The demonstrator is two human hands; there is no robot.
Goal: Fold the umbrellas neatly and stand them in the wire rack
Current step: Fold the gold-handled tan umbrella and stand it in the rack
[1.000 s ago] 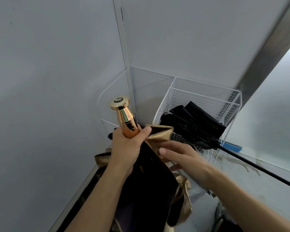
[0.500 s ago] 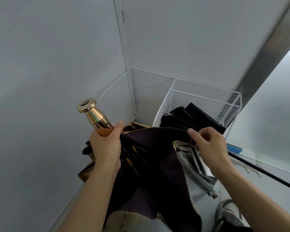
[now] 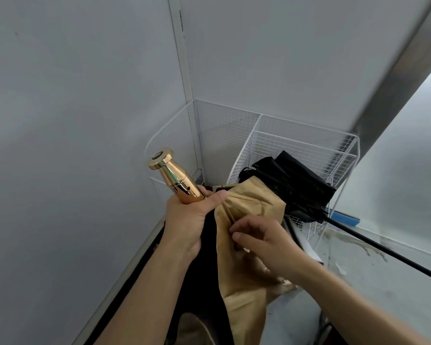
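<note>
Fingers of left hand wrapped round lower end of polished gold, bottle-shaped umbrella handle, thumb pressed across its front; handle tilted up and leftward, flat cap toward the wall corner. Fingertips of right hand curled together, pinching a crease in the tan-gold fabric canopy just beneath the left thumb. Canopy hanging loose and rumpled below both hands, black lining showing along its left side, held in front of and outside the white wire-mesh rack. Rack tucked into the corner of pale grey walls, divided into compartments. Inside its right front compartment, a crumpled black umbrella, lying tilted, just behind the tan cloth's upper edge; thin black shaft sticking out rightward past the rack's front wires, over the grey stained floor. Beside the rack's right foot, a small blue block; nature unclear.
</note>
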